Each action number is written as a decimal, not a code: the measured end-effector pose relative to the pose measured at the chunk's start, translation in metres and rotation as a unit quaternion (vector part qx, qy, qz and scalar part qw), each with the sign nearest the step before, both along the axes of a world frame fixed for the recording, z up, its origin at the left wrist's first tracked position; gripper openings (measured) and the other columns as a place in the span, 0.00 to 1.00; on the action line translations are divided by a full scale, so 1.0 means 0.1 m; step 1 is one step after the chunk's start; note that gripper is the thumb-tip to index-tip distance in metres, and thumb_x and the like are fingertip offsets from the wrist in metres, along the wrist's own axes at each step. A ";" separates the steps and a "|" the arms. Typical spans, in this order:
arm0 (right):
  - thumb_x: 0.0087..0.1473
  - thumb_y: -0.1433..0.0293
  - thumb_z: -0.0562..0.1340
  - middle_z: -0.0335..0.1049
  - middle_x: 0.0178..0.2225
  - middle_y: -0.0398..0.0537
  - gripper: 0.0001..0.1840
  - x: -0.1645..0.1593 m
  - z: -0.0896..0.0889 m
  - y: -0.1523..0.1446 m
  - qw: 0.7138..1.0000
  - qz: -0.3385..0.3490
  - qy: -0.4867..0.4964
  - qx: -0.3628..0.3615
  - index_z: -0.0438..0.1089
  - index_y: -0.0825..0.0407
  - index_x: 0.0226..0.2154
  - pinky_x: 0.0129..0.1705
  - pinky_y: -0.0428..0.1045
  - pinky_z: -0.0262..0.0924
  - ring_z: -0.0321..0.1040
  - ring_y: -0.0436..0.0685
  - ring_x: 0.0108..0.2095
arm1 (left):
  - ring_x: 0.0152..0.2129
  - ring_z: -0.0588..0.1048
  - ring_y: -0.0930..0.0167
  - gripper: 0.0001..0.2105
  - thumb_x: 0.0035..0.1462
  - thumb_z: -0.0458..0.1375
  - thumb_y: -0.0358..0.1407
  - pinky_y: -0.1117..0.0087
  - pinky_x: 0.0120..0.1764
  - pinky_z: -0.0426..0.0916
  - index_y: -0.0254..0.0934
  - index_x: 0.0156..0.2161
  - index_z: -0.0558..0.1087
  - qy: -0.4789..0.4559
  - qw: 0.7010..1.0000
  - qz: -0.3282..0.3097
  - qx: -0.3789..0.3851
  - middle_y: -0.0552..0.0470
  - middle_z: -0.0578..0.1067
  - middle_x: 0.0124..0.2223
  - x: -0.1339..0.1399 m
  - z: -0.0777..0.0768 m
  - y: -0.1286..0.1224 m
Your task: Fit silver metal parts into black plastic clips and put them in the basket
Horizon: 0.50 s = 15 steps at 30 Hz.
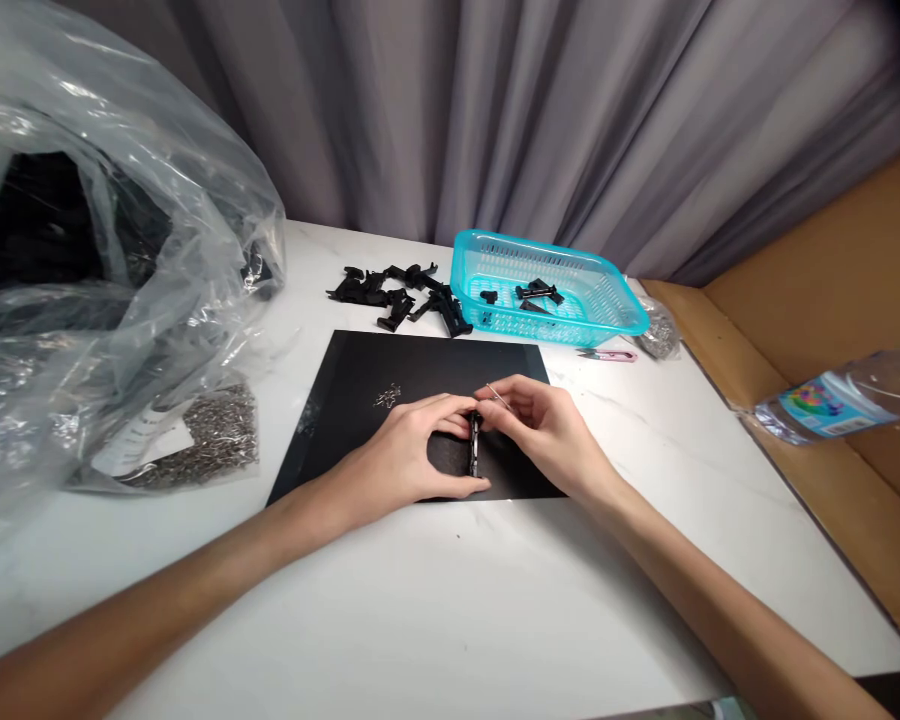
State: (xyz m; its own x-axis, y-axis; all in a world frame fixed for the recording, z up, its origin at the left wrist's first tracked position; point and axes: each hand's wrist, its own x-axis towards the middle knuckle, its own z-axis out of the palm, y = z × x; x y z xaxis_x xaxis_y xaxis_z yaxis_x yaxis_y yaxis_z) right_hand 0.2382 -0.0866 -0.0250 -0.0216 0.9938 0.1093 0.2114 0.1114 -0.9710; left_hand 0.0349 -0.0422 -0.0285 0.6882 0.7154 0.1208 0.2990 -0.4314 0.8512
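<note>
Between the thumb and fingers of my left hand (pixel 412 440) stands a narrow black plastic part (pixel 475 445), gripped at its two ends over the black mat (pixel 367 365). My right hand (pixel 536 415) is closed at the far end of that part. A thin metal pin or wire (pixel 497 396) sticks out from its fingers; the fingertips partly hide what they pinch. On the mat, to the left of my hands, lies a small pile of tiny metal pieces (pixel 387 396).
Several loose black parts (pixel 397 295) lie behind the mat, beside a turquoise basket (pixel 551 325) holding more. Pink thread snips (pixel 607 355) rest in front of it. A bag of metal pieces (pixel 187 440), a big plastic bag (pixel 195 170), a bottle (pixel 832 405) and cardboard (pixel 832 260) flank the table.
</note>
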 end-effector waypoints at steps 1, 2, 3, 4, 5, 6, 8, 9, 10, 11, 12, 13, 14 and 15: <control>0.61 0.51 0.66 0.75 0.30 0.46 0.20 0.02 0.01 -0.01 1.000 -0.005 -0.016 0.011 0.74 0.52 0.37 0.35 0.49 0.67 0.73 0.54 0.32 | 0.46 0.82 0.60 0.33 0.45 0.75 0.44 0.56 0.56 0.78 0.39 0.56 0.73 0.002 1.000 0.002 -0.002 0.47 0.80 0.51 0.00 0.00 0.00; 0.64 0.52 0.63 0.75 0.30 0.46 0.20 0.04 0.03 -0.02 0.999 -0.019 -0.034 0.027 0.75 0.52 0.36 0.35 0.49 0.66 0.73 0.54 0.32 | 0.46 0.82 0.60 0.33 0.45 0.75 0.44 0.56 0.56 0.78 0.39 0.57 0.73 0.003 1.000 0.004 -0.005 0.47 0.80 0.52 -0.01 -0.01 0.00; 0.66 0.53 0.61 0.75 0.30 0.47 0.20 0.07 0.05 -0.03 0.997 -0.040 -0.056 0.045 0.75 0.52 0.36 0.35 0.49 0.66 0.72 0.54 0.32 | 0.46 0.82 0.60 0.34 0.45 0.75 0.44 0.55 0.56 0.77 0.39 0.57 0.73 0.002 1.000 0.005 -0.008 0.46 0.80 0.52 -0.01 -0.01 -0.01; 0.67 0.54 0.59 0.75 0.30 0.47 0.20 0.09 0.06 -0.04 0.993 -0.064 -0.079 0.063 0.76 0.52 0.36 0.34 0.49 0.65 0.71 0.54 0.31 | 0.46 0.82 0.60 0.34 0.45 0.75 0.44 0.55 0.56 0.77 0.39 0.57 0.73 0.002 1.000 0.006 -0.010 0.46 0.79 0.53 -0.01 -0.01 -0.01; 0.68 0.55 0.58 0.75 0.31 0.47 0.20 0.12 0.08 -0.05 0.988 -0.085 -0.098 0.080 0.76 0.52 0.37 0.33 0.50 0.64 0.70 0.54 0.30 | 0.46 0.82 0.60 0.34 0.45 0.75 0.44 0.55 0.56 0.77 0.38 0.57 0.73 0.001 1.000 0.007 -0.011 0.46 0.79 0.53 -0.01 -0.01 -0.01; 0.70 0.56 0.56 0.75 0.33 0.48 0.20 0.15 0.10 -0.05 0.984 -0.099 -0.115 0.096 0.76 0.52 0.37 0.34 0.50 0.64 0.70 0.54 0.31 | 0.46 0.82 0.60 0.34 0.45 0.75 0.43 0.55 0.56 0.77 0.38 0.57 0.73 -0.002 1.000 0.006 -0.011 0.46 0.79 0.53 -0.01 -0.01 -0.02; 0.72 0.57 0.53 0.75 0.38 0.51 0.22 0.19 0.11 -0.07 0.975 -0.101 -0.149 0.133 0.76 0.51 0.37 0.40 0.53 0.65 0.70 0.56 0.36 | 0.46 0.82 0.61 0.33 0.45 0.76 0.42 0.56 0.56 0.78 0.38 0.56 0.73 -0.009 1.000 0.004 -0.010 0.46 0.80 0.52 -0.01 0.00 -0.02; 0.72 0.57 0.52 0.75 0.40 0.52 0.23 0.20 0.11 -0.07 0.970 -0.094 -0.167 0.151 0.76 0.51 0.36 0.45 0.54 0.65 0.70 0.58 0.40 | 0.45 0.82 0.61 0.32 0.45 0.76 0.41 0.57 0.56 0.78 0.38 0.56 0.73 -0.012 1.000 0.004 -0.009 0.47 0.80 0.52 -0.01 0.00 -0.02; 0.73 0.57 0.51 0.74 0.40 0.52 0.24 0.21 0.11 -0.08 0.965 -0.087 -0.183 0.164 0.76 0.50 0.36 0.48 0.55 0.64 0.69 0.58 0.42 | 0.45 0.82 0.62 0.32 0.44 0.76 0.41 0.57 0.55 0.78 0.38 0.55 0.74 -0.014 1.000 0.004 -0.009 0.47 0.80 0.51 -0.01 0.00 -0.02; 0.73 0.57 0.50 0.73 0.38 0.51 0.24 0.22 0.11 -0.09 0.964 -0.083 -0.191 0.168 0.76 0.50 0.36 0.48 0.55 0.63 0.69 0.58 0.42 | 0.44 0.83 0.62 0.32 0.44 0.76 0.41 0.58 0.55 0.79 0.38 0.55 0.74 -0.015 1.000 0.004 -0.009 0.47 0.81 0.51 -0.01 0.00 -0.01; 0.74 0.56 0.49 0.71 0.35 0.49 0.24 0.22 0.10 -0.09 0.966 -0.079 -0.186 0.162 0.75 0.50 0.37 0.46 0.54 0.63 0.68 0.57 0.38 | 0.44 0.83 0.62 0.33 0.44 0.76 0.42 0.58 0.55 0.79 0.38 0.55 0.74 -0.015 1.000 0.003 -0.011 0.47 0.81 0.50 -0.01 0.00 -0.01; 0.74 0.56 0.49 0.68 0.30 0.46 0.24 0.21 0.09 -0.10 0.972 -0.073 -0.166 0.152 0.73 0.50 0.37 0.40 0.52 0.63 0.66 0.54 0.33 | 0.44 0.83 0.62 0.33 0.44 0.76 0.41 0.57 0.55 0.79 0.38 0.56 0.74 -0.016 1.000 0.004 -0.012 0.47 0.81 0.50 -0.01 0.00 -0.01; 0.74 0.56 0.48 0.64 0.27 0.43 0.24 0.20 0.07 -0.10 0.979 -0.062 -0.134 0.138 0.72 0.50 0.37 0.35 0.50 0.63 0.64 0.52 0.28 | 0.44 0.83 0.62 0.33 0.44 0.76 0.41 0.57 0.55 0.79 0.38 0.56 0.74 -0.015 1.000 0.004 -0.013 0.48 0.81 0.50 -0.01 -0.01 -0.01; 0.74 0.56 0.48 0.61 0.25 0.40 0.23 0.18 0.05 -0.10 0.986 -0.048 -0.097 0.128 0.70 0.50 0.38 0.31 0.49 0.62 0.62 0.50 0.24 | 0.43 0.83 0.61 0.33 0.44 0.76 0.41 0.57 0.55 0.79 0.38 0.55 0.74 -0.013 1.000 0.005 -0.012 0.48 0.81 0.50 -0.01 -0.01 0.00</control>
State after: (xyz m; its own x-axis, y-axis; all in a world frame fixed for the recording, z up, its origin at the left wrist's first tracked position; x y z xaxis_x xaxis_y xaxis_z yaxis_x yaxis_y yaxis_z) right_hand 0.2565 -0.0970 -0.0202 0.0258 0.9328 0.3595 0.4110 0.3179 -0.8544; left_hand 0.0338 -0.0426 -0.0295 0.6771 0.7257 0.1220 0.2804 -0.4077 0.8690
